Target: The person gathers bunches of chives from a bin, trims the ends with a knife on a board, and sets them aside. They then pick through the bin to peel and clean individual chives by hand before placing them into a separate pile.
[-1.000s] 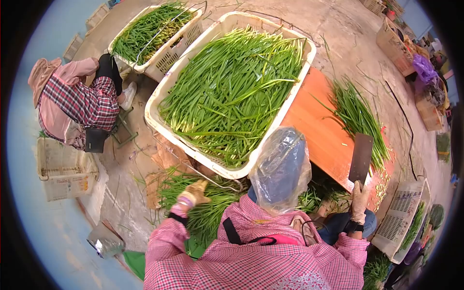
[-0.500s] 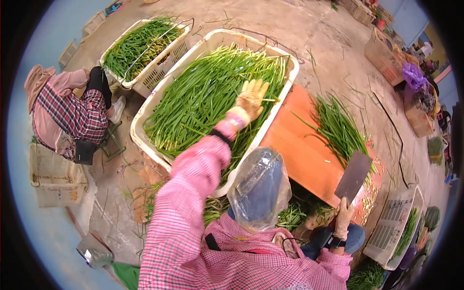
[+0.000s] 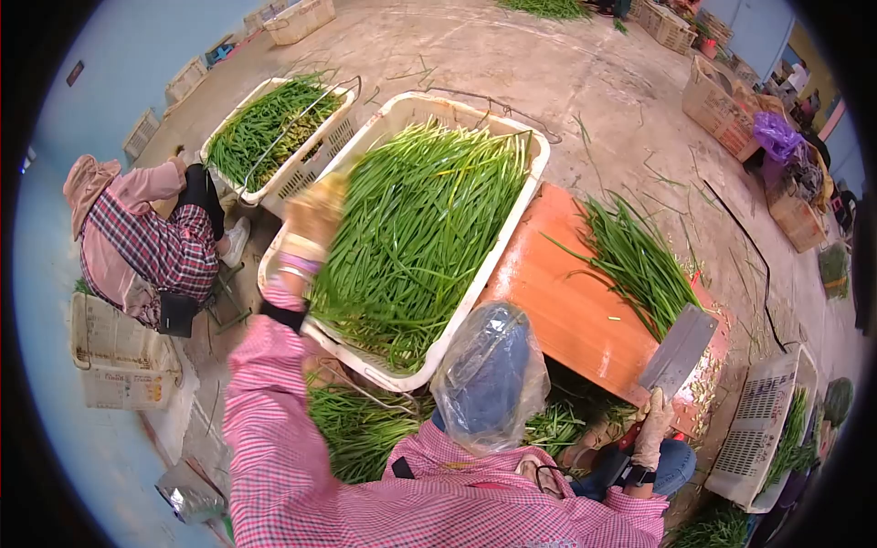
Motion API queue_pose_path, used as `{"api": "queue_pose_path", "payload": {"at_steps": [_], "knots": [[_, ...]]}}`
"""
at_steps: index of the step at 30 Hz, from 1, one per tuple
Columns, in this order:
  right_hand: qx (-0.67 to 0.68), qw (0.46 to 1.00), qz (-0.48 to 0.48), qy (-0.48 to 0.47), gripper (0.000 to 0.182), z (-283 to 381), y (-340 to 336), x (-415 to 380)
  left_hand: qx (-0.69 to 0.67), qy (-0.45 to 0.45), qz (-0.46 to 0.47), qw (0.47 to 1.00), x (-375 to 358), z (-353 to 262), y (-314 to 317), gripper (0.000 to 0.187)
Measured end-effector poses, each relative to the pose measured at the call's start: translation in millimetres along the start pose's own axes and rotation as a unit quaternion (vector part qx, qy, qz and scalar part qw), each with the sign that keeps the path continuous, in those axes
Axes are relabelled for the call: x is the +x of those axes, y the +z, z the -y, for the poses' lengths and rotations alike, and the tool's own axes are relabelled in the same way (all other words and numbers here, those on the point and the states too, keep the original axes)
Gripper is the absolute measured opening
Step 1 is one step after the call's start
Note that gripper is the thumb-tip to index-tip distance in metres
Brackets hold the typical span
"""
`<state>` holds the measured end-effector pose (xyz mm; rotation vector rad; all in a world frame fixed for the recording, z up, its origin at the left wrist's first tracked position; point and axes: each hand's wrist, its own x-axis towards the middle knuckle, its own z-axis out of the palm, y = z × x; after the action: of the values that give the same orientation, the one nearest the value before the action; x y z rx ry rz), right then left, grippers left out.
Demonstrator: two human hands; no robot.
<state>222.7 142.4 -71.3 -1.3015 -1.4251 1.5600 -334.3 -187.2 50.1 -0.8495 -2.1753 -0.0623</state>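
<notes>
My left hand (image 3: pixel 315 215), in a yellowish glove and smeared by motion, is at the left rim of a large white basket (image 3: pixel 431 363) heaped with long green chives (image 3: pixel 420 228). Its fingers are too blurred to read. In my gloved right hand (image 3: pixel 651 429) I grip a cleaver (image 3: pixel 678 352), its broad blade angled up over the near right corner of an orange board (image 3: pixel 548 292). A bunch of chives (image 3: pixel 635 260) lies across the board's right side, with pale cut bits scattered near the blade. A plastic-covered knee (image 3: pixel 491 374) is between my arms.
Another person (image 3: pixel 151 237) sits at the left, beside a smaller basket of chives (image 3: pixel 279 128). More chives (image 3: pixel 361 425) lie on the floor below the large basket. A white crate (image 3: pixel 749 438) with greens stands at the right. A dark cord (image 3: pixel 744 237) runs along the floor.
My left hand has swept from the right part of the large basket's chives to its left rim. The cleaver stays in my right hand, its blade tilted further right. The view has shifted slightly.
</notes>
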Motion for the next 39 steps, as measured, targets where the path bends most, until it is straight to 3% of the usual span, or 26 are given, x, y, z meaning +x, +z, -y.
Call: {"api": "queue_pose_path", "payload": {"at_steps": [1, 2, 3, 4, 5, 7, 9, 11, 13, 14, 15, 17, 20, 24, 27, 30, 33, 34, 37, 38, 39], "knots": [[0.014, 1.0, 0.004, 0.007, 0.027, 1.5, 1.2, 0.9, 0.075, 0.055, -0.03, 0.995, 13.3, 33.7, 1.2, 0.015], [0.032, 0.999, -0.011, 0.017, 0.026, 0.0, 3.1, 3.3, 0.114, 0.003, 0.075, 0.991, 40.8, 45.0, -20.2, 0.016], [0.05, 0.998, -0.026, 0.027, 0.025, -3.9, 5.8, 7.4, 0.094, -0.008, 0.067, 0.993, 64.7, 52.2, -32.9, 0.02], [0.068, 0.996, -0.041, 0.038, 0.024, -5.3, 8.3, 9.7, 0.109, -0.04, 0.125, 0.985, 90.7, 54.2, -38.7, 0.021], [0.067, 0.996, -0.039, 0.042, 0.023, -5.3, 9.3, 10.9, 0.038, -0.017, 0.069, 0.997, 108.1, 56.3, -26.7, 0.023], [0.067, 0.996, -0.04, 0.049, 0.021, -1.8, 14.3, 8.1, -0.033, -0.027, 0.117, 0.992, 148.0, 44.2, 18.0, 0.025], [0.068, 0.995, -0.045, 0.055, 0.02, 14.8, 21.6, -3.6, 0.056, 0.115, 0.175, 0.976, 168.9, 11.2, 101.4, 0.025], [0.065, 0.993, -0.065, 0.068, 0.02, 22.9, 24.7, -7.4, 0.091, 0.014, 0.215, 0.972, 172.9, -66.8, 169.1, 0.024], [0.064, 0.99, -0.09, 0.083, 0.019, 30.6, 24.2, -9.8, -0.05, -0.098, 0.175, 0.978, 160.9, -138.2, 204.8, 0.024], [0.063, 0.988, -0.102, 0.095, 0.019, 34.9, 23.6, -10.1, -0.046, -0.046, 0.273, 0.96, 155.1, -158.3, 245.1, 0.029], [0.061, 0.986, -0.116, 0.107, 0.019, 37.8, 21.3, -10.3, -0.04, 0.009, 0.367, 0.929, 151.7, -179.6, 276.4, 0.039], [0.074, 0.983, -0.133, 0.107, 0.019, 47.2, 19.8, -11.3, -0.097, -0.187, 0.411, 0.887, 148.7, -229.5, 234.8, 0.079], [0.093, 0.979, -0.154, 0.098, 0.022, 27.9, 4.0, -0.5, -0.109, -0.245, 0.519, 0.812, 148.6, -253.2, 241.7, 0.132], [0.103, 0.973, -0.17, 0.12, 0.023, 29.4, 15.9, 9.1, -0.071, -0.218, 0.539, 0.811, 147.7, -251.3, 230.0, 0.148], [0.084, 0.976, -0.162, 0.122, 0.021, 29.2, 27.8, 19.9, -0.053, -0.271, 0.535, 0.798, 143.3, -252.2, 236.7, 0.15], [0.081, 0.978, -0.161, 0.109, 0.022, 16.2, 25.9, 21.1, -0.03, -0.228, 0.589, 0.775, 148.0, -242.3, 228.7, 0.143], [0.086, 0.979, -0.157, 0.096, 0.024, 51.5, 50.3, 20.4, 0.006, -0.174, 0.585, 0.792, 143.8, -236.9, 232.8, 0.141], [0.083, 0.981, -0.151, 0.087, 0.023, 46.6, 46.9, 23.7, 0.015, -0.171, 0.568, 0.805, 147.7, -237.2, 225.9, 0.124], [0.101, 0.977, -0.172, 0.08, 0.022, 40.5, 44.0, 26.4, -0.093, -0.168, 0.626, 0.756, 149.2, -222.4, 244.0, 0.106], [0.109, 0.976, -0.175, 0.076, 0.022, 41.6, 43.1, 26.3, -0.125, -0.236, 0.597, 0.757, 141.3, -218.8, 244.1, 0.089], [0.119, 0.974, -0.177, 0.073, 0.022, 42.8, 42.7, 26.1, -0.091, -0.207, 0.583, 0.781, 141.2, -220.5, 241.9, 0.087]]}}
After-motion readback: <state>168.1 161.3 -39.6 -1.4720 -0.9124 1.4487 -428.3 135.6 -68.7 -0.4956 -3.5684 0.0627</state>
